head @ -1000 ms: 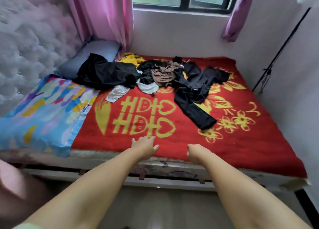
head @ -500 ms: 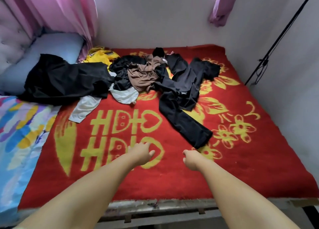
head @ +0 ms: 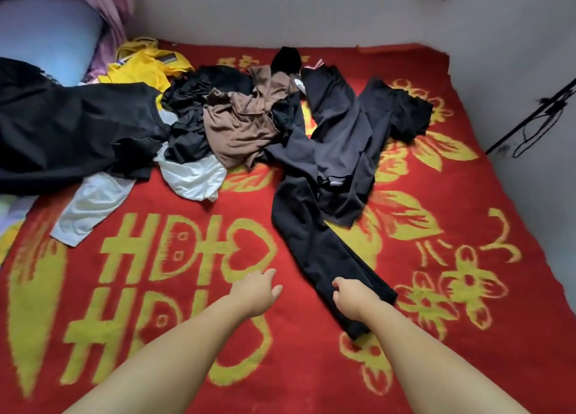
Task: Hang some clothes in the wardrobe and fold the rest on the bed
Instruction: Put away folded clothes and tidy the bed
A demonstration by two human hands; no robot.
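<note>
A pile of clothes lies across the far half of the bed's red and yellow blanket [head: 486, 195]. Black trousers [head: 311, 232] stretch one leg toward me. My right hand [head: 350, 298] rests on the end of that leg, fingers curled down into the cloth. My left hand [head: 257, 290] hovers over the blanket just left of the leg, fingers loose and holding nothing. Behind lie dark grey trousers [head: 343, 126], a crumpled brown garment [head: 240, 126], a large black garment [head: 71, 133], white pieces [head: 193, 176] and a yellow garment [head: 140, 70].
A pale blue pillow [head: 46, 36] and a pink curtain [head: 115, 11] sit at the far left corner. White walls close off the bed's far and right sides. A black rod with a looped cord [head: 530, 120] leans on the right wall.
I have leaned in over the bed. Both hands have travelled forward from its near edge, and the right one has come down onto the end of the black trouser leg.
</note>
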